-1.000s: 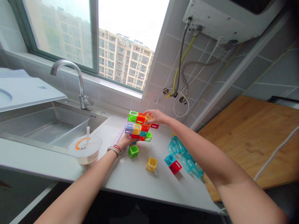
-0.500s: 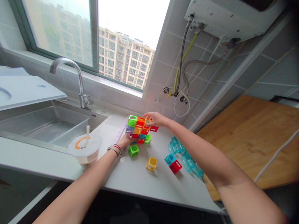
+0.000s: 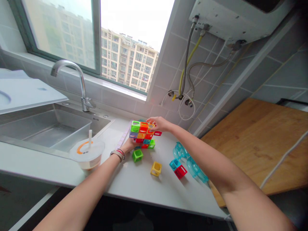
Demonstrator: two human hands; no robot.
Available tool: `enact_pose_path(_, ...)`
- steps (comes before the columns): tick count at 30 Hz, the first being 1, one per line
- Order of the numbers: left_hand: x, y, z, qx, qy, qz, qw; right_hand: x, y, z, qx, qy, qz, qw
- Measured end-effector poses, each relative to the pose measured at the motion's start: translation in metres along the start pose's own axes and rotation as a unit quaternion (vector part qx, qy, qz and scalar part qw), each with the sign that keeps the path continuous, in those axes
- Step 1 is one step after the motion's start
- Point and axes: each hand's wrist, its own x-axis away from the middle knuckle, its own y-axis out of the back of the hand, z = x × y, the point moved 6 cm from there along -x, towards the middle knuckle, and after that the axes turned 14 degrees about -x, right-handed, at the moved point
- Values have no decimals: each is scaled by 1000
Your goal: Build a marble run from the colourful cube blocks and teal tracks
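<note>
On the white table [image 3: 144,189], near the wall, both my hands are on a stack of coloured cubes [image 3: 141,134].
My left hand [image 3: 128,146] cups the stack's lower left side, fingers closed against it; my right hand [image 3: 160,123] grips its top right corner, fingers curled over the cubes. Loose green cube [image 3: 137,155], yellow cube [image 3: 156,168] and red cube [image 3: 180,172] lie just in front; a lidded cup [image 3: 88,154] stands beside the sink [image 3: 45,128].

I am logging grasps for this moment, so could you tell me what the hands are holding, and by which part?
Both hold the stack of coloured cubes: the left hand at its lower left side, the right hand at its upper right corner.
</note>
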Motion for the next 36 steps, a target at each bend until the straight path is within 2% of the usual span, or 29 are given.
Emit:
enact_pose_path(13,-9,-2,6,-59,-47,12,997,-1,2,-2,0,-16,2,1000)
enact_pose_path(17,-8,-1,8,-72,-44,15,996,-1,2,-2,5,5,0,1000)
enact_pose_path(29,-4,1,1,-102,-45,-15,994,1,1,-5,-4,11,-11,1000)
enact_pose_path(34,-3,4,9,-139,-34,3,990,8,2,-7,-46,1,-8,999)
enact_pose_path(36,-3,5,14,-155,-25,1,988,15,6,-7,-52,8,-27,998)
